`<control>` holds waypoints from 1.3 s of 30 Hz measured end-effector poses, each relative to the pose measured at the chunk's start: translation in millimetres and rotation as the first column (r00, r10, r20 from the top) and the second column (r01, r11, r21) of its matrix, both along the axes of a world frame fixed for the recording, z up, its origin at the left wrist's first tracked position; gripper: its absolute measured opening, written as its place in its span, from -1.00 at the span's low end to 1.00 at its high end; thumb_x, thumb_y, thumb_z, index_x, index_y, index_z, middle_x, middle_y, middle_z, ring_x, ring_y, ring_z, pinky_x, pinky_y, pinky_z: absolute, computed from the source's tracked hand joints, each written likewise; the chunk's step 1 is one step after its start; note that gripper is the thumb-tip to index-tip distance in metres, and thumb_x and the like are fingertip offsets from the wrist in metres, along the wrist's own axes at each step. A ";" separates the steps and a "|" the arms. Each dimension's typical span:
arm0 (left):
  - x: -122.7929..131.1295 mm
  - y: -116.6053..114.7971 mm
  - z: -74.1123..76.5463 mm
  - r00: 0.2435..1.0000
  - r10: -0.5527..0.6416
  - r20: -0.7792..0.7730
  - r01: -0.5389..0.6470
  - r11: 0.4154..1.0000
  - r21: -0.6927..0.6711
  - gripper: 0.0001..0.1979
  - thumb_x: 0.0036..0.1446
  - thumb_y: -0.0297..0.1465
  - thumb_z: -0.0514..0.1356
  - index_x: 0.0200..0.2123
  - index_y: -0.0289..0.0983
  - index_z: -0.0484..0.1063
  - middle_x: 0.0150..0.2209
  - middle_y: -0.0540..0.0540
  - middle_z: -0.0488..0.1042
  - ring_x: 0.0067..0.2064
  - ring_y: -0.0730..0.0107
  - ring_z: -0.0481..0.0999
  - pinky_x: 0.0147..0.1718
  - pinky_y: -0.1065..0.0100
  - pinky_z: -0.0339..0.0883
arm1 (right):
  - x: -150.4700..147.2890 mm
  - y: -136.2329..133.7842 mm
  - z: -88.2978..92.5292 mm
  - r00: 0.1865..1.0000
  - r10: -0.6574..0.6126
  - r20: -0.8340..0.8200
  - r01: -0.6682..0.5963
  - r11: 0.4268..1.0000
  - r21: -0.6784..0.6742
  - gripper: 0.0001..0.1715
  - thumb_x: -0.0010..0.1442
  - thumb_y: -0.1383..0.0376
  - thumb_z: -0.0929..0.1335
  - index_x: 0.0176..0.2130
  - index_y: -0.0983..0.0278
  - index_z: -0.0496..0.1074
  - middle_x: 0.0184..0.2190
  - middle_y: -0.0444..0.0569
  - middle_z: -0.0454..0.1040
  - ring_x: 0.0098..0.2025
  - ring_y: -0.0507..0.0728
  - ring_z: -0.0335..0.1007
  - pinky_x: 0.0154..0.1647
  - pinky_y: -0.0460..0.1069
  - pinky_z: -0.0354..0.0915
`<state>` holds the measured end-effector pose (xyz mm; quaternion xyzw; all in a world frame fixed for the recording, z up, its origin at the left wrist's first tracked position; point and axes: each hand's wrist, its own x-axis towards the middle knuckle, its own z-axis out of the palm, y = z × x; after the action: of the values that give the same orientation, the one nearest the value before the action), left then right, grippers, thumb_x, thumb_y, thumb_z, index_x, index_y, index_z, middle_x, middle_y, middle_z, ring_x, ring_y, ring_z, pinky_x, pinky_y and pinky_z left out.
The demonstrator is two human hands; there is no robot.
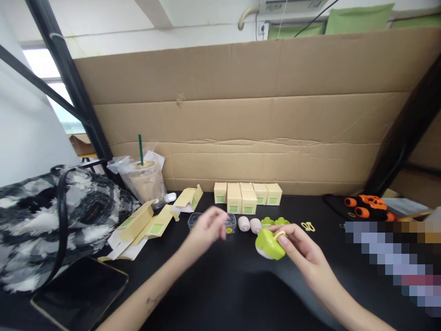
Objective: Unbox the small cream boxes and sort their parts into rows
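My right hand (299,246) is closed round a lime-green and white plastic toy part (268,243), with a pale yellow ring at its fingertip. My left hand (209,228) hovers, motion-blurred, over a small clear plastic case (231,224) holding a yellow smiley piece; its fingers look loosely curled. Two pinkish capsule-shaped pieces (249,224) and a green flat piece (274,221) lie between the hands. A yellow clip (308,225) rests to the right.
Several small cream boxes (247,196) stand by a cardboard wall (255,115). Opened flat boxes (148,223), an iced drink cup (146,181), a fluffy black-and-white bag (51,220) and a tablet (81,292) are at the left. An orange toy car (368,207) sits at the right.
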<state>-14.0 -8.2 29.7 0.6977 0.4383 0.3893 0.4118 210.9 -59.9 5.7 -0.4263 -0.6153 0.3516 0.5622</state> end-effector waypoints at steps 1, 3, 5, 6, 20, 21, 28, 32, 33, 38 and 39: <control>10.8 -7.4 -8.2 0.986 -0.156 0.060 0.164 0.972 -0.168 -0.49 0.12 0.05 -0.08 -0.27 -0.29 0.32 -0.63 0.06 0.32 -0.65 0.53 0.14 -0.62 0.45 0.01 | -1.1 -0.1 -0.5 0.999 0.020 -0.026 -0.020 1.000 -0.016 -0.63 0.11 -0.04 0.33 -0.36 0.20 0.37 -0.19 0.05 0.51 -0.13 0.19 0.45 -0.13 0.05 0.38; 27.1 -20.7 -23.9 0.907 -0.391 0.156 0.420 0.832 -0.363 -0.34 0.16 0.08 -0.24 -0.44 -0.33 0.36 -0.66 -0.01 0.35 -0.69 0.58 0.07 -0.66 0.45 -0.10 | -3.9 -0.5 -2.9 0.994 0.089 -0.070 -0.094 0.994 -0.063 -0.65 0.11 -0.02 0.34 -0.35 0.21 0.37 -0.17 0.05 0.51 -0.14 0.19 0.46 -0.13 0.05 0.38; 35.5 -29.6 -34.7 0.858 -0.467 0.215 0.513 0.753 -0.412 -0.24 0.17 0.09 -0.34 -0.62 -0.35 0.33 -0.67 -0.06 0.34 -0.70 0.61 0.04 -0.67 0.43 -0.16 | -7.0 -0.6 -7.1 0.981 0.171 -0.094 -0.181 0.978 -0.107 -0.67 0.13 0.00 0.34 -0.33 0.22 0.38 -0.17 0.05 0.51 -0.15 0.18 0.47 -0.14 0.06 0.39; 37.2 -31.9 -37.8 0.841 -0.477 0.253 0.540 0.721 -0.435 -0.21 0.16 0.10 -0.36 -0.65 -0.36 0.32 -0.67 -0.08 0.33 -0.70 0.62 0.05 -0.67 0.42 -0.16 | -8.3 -0.4 -9.4 0.975 0.200 -0.093 -0.211 0.971 -0.117 -0.67 0.14 0.01 0.33 -0.33 0.22 0.39 -0.17 0.05 0.52 -0.14 0.19 0.47 -0.13 0.06 0.39; 41.4 -36.4 -54.6 0.814 -0.241 0.528 0.464 0.817 -0.343 -0.36 -0.14 -0.17 0.38 -0.23 -0.19 -0.05 -0.46 0.13 0.37 -0.54 0.61 0.35 -0.43 0.43 0.30 | -9.3 -3.5 -22.8 0.829 0.017 0.559 -0.201 0.942 0.270 -0.45 -0.01 0.42 0.35 -0.02 0.15 0.21 -0.02 0.03 0.33 0.04 0.19 0.32 -0.01 0.04 0.32; 40.8 -36.6 -54.7 0.808 -0.251 0.532 0.474 0.814 -0.336 -0.34 -0.16 -0.19 0.39 -0.20 -0.19 -0.04 -0.42 0.12 0.36 -0.51 0.61 0.35 -0.43 0.43 0.29 | -10.2 -4.3 -22.0 0.823 0.023 0.568 -0.218 0.935 0.279 -0.41 -0.03 0.46 0.34 -0.01 0.14 0.19 -0.04 0.02 0.34 0.01 0.18 0.34 -0.04 0.03 0.33; 36.8 -36.0 -53.7 0.795 -0.385 0.469 0.551 0.781 -0.293 -0.21 -0.03 -0.23 0.32 0.15 -0.17 -0.08 -0.05 -0.08 0.28 0.05 0.30 0.30 0.03 0.26 0.14 | -15.6 -10.0 -17.9 0.809 0.053 0.585 -0.255 0.929 0.269 -0.26 -0.13 0.56 0.27 0.03 0.11 0.09 -0.12 -0.04 0.30 -0.09 0.13 0.36 -0.08 0.01 0.34; 35.7 -38.6 -50.6 0.790 -0.451 0.416 0.576 0.778 -0.250 -0.18 0.00 -0.19 0.29 0.20 -0.21 -0.12 0.06 -0.17 0.21 0.16 0.17 0.19 0.14 0.15 0.00 | -16.1 -12.1 -17.7 0.810 0.068 0.583 -0.271 0.924 0.270 -0.23 -0.17 0.57 0.26 0.02 0.10 0.09 -0.10 -0.04 0.28 -0.05 0.14 0.33 -0.05 0.01 0.32; 35.3 -39.5 -49.9 0.791 -0.461 0.402 0.577 0.780 -0.241 -0.20 0.03 -0.17 0.26 0.20 -0.21 -0.13 0.05 -0.17 0.22 0.14 0.18 0.21 0.14 0.13 0.00 | -16.1 -12.4 -17.3 0.814 0.068 0.576 -0.274 0.920 0.279 -0.23 -0.17 0.57 0.26 0.02 0.10 0.10 -0.10 -0.04 0.28 -0.05 0.14 0.33 -0.04 0.00 0.32; 34.4 -44.0 -48.9 0.796 -0.431 0.424 0.558 0.794 -0.242 -0.19 0.09 -0.17 0.21 0.25 -0.22 -0.21 -0.04 -0.14 0.28 -0.01 0.23 0.32 0.08 0.11 0.08 | -18.2 -12.8 -12.7 0.849 0.069 0.523 -0.264 0.914 0.309 -0.29 -0.17 0.58 0.22 -0.02 0.12 0.14 -0.14 -0.06 0.30 -0.08 0.12 0.35 -0.10 -0.04 0.34; 34.7 -44.9 -48.5 0.794 -0.420 0.439 0.555 0.795 -0.244 -0.18 0.09 -0.19 0.22 0.25 -0.23 -0.21 -0.03 -0.16 0.28 -0.02 0.23 0.33 0.06 0.12 0.10 | -19.0 -12.8 -11.5 0.856 0.071 0.511 -0.262 0.914 0.310 -0.30 -0.17 0.58 0.22 -0.03 0.12 0.14 -0.14 -0.06 0.30 -0.08 0.11 0.35 -0.11 -0.05 0.34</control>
<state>20.8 -53.0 -18.8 0.6162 0.2197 0.3019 0.6935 191.8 -72.7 -5.8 -0.3319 -0.8273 0.1583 0.4246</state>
